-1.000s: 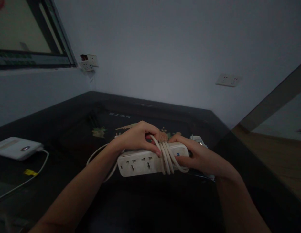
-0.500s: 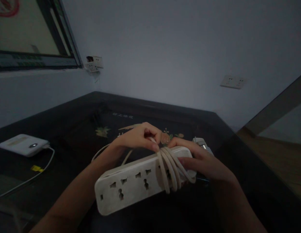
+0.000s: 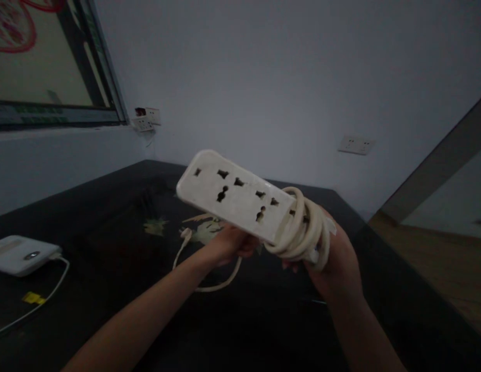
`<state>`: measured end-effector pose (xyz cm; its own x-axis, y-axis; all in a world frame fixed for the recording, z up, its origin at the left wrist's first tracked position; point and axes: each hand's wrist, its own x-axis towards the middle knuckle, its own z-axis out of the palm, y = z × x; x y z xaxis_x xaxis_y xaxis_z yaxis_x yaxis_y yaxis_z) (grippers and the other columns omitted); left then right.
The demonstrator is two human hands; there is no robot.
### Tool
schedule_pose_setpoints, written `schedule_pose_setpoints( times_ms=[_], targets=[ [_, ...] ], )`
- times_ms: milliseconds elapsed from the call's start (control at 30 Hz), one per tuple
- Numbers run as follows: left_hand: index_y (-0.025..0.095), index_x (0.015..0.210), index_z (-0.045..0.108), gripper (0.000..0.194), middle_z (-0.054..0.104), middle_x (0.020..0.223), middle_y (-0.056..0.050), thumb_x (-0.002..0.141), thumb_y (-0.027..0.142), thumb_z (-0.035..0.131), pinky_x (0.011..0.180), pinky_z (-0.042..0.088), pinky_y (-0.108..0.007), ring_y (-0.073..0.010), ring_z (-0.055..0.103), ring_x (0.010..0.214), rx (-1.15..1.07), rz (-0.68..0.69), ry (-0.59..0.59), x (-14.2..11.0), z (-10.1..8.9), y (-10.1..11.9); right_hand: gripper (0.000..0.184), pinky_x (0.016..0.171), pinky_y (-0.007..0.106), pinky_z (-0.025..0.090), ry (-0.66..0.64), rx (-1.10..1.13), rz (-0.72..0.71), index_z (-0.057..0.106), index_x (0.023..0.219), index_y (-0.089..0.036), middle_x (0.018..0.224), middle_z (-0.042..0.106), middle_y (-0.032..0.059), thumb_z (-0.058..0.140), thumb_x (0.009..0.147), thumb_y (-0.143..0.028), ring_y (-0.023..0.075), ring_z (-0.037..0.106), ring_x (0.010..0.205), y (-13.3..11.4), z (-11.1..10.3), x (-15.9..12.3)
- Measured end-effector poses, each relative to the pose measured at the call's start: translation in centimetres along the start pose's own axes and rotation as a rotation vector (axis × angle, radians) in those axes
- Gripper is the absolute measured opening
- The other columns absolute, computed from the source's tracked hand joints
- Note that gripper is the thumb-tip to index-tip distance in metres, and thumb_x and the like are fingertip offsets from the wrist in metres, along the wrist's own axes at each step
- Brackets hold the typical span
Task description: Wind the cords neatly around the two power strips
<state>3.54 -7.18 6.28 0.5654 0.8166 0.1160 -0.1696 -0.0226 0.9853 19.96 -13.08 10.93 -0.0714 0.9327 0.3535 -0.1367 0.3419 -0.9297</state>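
Observation:
A white power strip [image 3: 236, 195] is lifted above the dark table [image 3: 108, 268], its socket face turned toward me and its far end tilted up to the left. Its white cord [image 3: 302, 232] is coiled several times round the right end. My right hand [image 3: 335, 258] grips that wrapped end from behind. My left hand [image 3: 232, 244] sits under the strip, fingers closed on the loose part of the cord, which loops down to a plug end [image 3: 185, 235] hanging over the table.
A white box-like device [image 3: 19, 254] with a cable and a yellow tag [image 3: 33, 297] lies at the table's left. Wall sockets [image 3: 356, 144] sit on the back wall and more [image 3: 145, 118] in the corner. A window [image 3: 39, 62] is upper left; wooden floor [image 3: 437, 258] right.
The power strip has been raised off the table and its left end swung upward. My left hand has dropped from on top of the strip to beneath it, still on the cord.

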Motion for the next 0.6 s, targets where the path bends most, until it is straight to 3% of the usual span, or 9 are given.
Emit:
schedule_pose_setpoints(
  times_ms=[133, 233, 400, 600],
  targets=[
    [0.019, 0.079, 0.046, 0.032, 0.024, 0.052, 0.01, 0.09, 0.049, 0.045, 0.036, 0.014, -0.017, -0.0047, 0.013, 0.039, -0.046, -0.038, -0.061, -0.2, 1.0, 0.4, 0.014, 0.036, 0.025, 0.042, 0.214, -0.14, -0.141, 0.052, 0.077, -0.024, 0.064, 0.057, 0.0008, 0.047, 0.087, -0.032, 0.0127, 0.053, 0.044, -0.2, -0.4, 1.0],
    [0.019, 0.082, 0.049, 0.031, 0.032, 0.054, 0.008, 0.093, 0.045, 0.038, 0.038, 0.021, -0.018, -0.0065, 0.023, 0.041, 0.176, -0.014, 0.041, -0.7, 1.9, 0.8, 0.01, 0.04, 0.025, 0.044, 0.31, -0.147, -0.181, 0.049, 0.079, -0.024, 0.062, 0.051, -0.0018, 0.049, 0.085, -0.032, 0.0135, 0.054, 0.049, 0.4, -1.1, 1.9],
    [0.018, 0.076, 0.053, 0.033, 0.043, 0.06, 0.004, 0.096, 0.033, 0.031, 0.051, 0.033, -0.021, -0.0106, 0.041, 0.054, 0.642, 0.088, 0.122, -1.2, 1.7, 1.3, 0.011, 0.043, 0.024, 0.045, 0.334, -0.114, -0.166, 0.053, 0.084, -0.022, 0.062, 0.05, -0.0037, 0.052, 0.086, -0.033, 0.012, 0.053, 0.049, 1.9, -2.9, 2.8],
    [0.019, 0.074, 0.054, 0.034, 0.055, 0.066, 0.0, 0.096, 0.03, 0.032, 0.063, 0.04, -0.028, -0.0147, 0.05, 0.061, 0.922, 0.076, 0.215, -0.9, 0.4, 2.0, 0.016, 0.044, 0.02, 0.042, 0.347, -0.307, -0.218, 0.057, 0.089, -0.021, 0.068, 0.052, -0.0031, 0.057, 0.086, -0.036, 0.01, 0.049, 0.054, 3.3, -4.0, 3.1]
  ],
)
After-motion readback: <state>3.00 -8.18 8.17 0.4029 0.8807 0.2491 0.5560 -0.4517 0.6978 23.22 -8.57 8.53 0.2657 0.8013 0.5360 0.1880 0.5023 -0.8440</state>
